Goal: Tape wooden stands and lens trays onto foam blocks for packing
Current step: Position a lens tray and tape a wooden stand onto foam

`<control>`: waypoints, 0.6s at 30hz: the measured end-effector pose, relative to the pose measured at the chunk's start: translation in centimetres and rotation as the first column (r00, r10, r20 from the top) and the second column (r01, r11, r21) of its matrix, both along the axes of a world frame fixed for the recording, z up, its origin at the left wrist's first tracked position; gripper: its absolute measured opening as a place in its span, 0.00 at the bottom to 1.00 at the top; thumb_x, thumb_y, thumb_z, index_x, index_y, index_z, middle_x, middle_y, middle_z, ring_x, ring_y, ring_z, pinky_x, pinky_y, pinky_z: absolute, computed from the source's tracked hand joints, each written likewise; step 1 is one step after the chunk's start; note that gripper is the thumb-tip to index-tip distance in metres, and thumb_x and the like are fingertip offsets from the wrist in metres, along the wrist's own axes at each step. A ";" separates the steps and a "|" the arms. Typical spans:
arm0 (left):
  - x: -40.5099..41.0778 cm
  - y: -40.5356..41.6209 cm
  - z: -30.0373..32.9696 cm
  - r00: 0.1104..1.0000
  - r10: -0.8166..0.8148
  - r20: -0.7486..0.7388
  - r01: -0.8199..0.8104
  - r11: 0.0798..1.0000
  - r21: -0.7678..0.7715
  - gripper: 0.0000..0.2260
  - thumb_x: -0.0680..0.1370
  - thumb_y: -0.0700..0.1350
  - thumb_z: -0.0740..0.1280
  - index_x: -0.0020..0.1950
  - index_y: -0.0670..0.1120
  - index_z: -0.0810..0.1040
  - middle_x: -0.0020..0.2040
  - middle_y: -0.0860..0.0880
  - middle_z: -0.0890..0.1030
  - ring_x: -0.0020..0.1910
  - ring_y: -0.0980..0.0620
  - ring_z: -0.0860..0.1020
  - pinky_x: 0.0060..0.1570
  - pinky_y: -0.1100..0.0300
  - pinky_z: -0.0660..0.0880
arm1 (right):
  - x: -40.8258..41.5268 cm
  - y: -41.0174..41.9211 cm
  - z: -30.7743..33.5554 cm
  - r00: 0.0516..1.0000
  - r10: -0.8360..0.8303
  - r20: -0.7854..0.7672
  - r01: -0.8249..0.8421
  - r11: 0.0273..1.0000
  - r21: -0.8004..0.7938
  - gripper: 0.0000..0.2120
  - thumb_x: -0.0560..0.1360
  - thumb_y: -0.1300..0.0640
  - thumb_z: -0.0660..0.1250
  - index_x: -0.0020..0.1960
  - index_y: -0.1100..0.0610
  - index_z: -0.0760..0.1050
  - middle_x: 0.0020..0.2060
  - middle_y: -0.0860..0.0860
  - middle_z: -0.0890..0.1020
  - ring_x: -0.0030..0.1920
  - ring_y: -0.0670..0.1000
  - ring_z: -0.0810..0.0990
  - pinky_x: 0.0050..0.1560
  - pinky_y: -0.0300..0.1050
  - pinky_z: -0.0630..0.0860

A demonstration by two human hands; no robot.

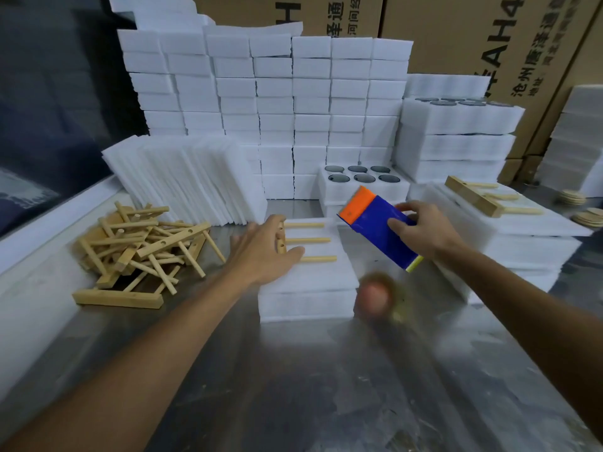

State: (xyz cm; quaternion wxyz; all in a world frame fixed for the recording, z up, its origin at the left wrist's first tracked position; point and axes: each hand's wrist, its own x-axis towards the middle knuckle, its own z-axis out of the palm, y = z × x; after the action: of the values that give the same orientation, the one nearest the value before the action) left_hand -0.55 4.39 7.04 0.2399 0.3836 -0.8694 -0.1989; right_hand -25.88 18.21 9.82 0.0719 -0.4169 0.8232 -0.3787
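Foam block sits mid-tabletop, my landmark for everything below. On its top lies a wooden stand: a flat drilled bar with three round pegs pointing toward the right. My left hand lies over the bar end, fingers spread and fairly straight, pressing it flat; I judge this is to keep the stand from sliding on the foam while tape goes on. My right hand, above the block's right edge, grips a tape dispenser, hard blue plastic with an orange end, tilted with that end toward the pegs, likely ready to run tape across them. A blurred reddish round shape hangs at the block's near right corner; probably the tape roll, I cannot tell. Left of the block, a loose heap of stands, pale raw wood. Behind the block, a foam lens tray with six round wells holding dark discs, and walls of stacked foam, matte white, soft-edged. Right of the block, another stand rests on a foam stack. Tabletop is brushed metal, dully reflective.
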 end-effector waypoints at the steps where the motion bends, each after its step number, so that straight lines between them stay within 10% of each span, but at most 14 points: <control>1: -0.1 -0.1 0.5 1.000 0.015 0.016 -0.015 0.999 -0.035 0.29 0.75 0.59 0.68 0.73 0.53 0.66 0.63 0.54 0.76 0.67 0.48 0.66 0.66 0.48 0.61 | 0.5 0.2 0.7 0.998 0.051 0.022 -0.050 0.998 -0.031 0.18 0.80 0.55 0.66 0.69 0.55 0.72 0.57 0.58 0.82 0.51 0.57 0.80 0.49 0.51 0.78; 4: -0.4 -0.1 2.1 0.986 0.019 -0.165 -0.027 0.999 -0.045 0.28 0.76 0.57 0.70 0.73 0.51 0.68 0.67 0.52 0.74 0.67 0.50 0.68 0.63 0.53 0.65 | 1.9 0.9 2.9 0.975 0.218 0.029 -0.215 0.973 -0.084 0.16 0.80 0.59 0.66 0.67 0.55 0.74 0.52 0.58 0.84 0.49 0.56 0.83 0.48 0.51 0.80; 7: -0.8 0.4 4.6 0.851 0.005 -0.525 0.203 0.919 0.337 0.29 0.75 0.54 0.72 0.73 0.50 0.69 0.62 0.53 0.77 0.60 0.54 0.76 0.51 0.61 0.75 | 3.2 1.4 4.6 0.926 0.373 0.060 -0.367 0.925 -0.102 0.13 0.80 0.61 0.67 0.64 0.53 0.75 0.51 0.56 0.85 0.48 0.53 0.84 0.48 0.50 0.81; 12: -0.7 0.3 6.3 0.782 -0.070 -0.619 0.497 0.668 0.554 0.19 0.70 0.53 0.72 0.60 0.47 0.81 0.48 0.48 0.82 0.47 0.50 0.81 0.45 0.57 0.78 | 4.5 1.4 5.7 0.865 0.493 0.091 -0.486 0.869 -0.089 0.13 0.79 0.63 0.67 0.64 0.57 0.75 0.51 0.58 0.85 0.51 0.62 0.83 0.55 0.58 0.79; 18: 0.5 -0.6 5.4 0.744 -0.063 -0.666 0.555 0.613 0.562 0.17 0.70 0.49 0.71 0.56 0.42 0.83 0.49 0.44 0.84 0.45 0.48 0.82 0.42 0.58 0.80 | 4.9 1.7 5.9 0.846 0.531 0.047 -0.530 0.847 -0.039 0.13 0.79 0.63 0.67 0.64 0.57 0.76 0.51 0.58 0.86 0.52 0.62 0.84 0.54 0.60 0.80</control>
State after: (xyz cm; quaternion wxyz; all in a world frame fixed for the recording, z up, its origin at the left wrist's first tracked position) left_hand -0.03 3.81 12.39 0.2802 0.1993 -0.6505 -0.6772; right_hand -20.97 19.90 15.73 0.1916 -0.6179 0.6690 -0.3659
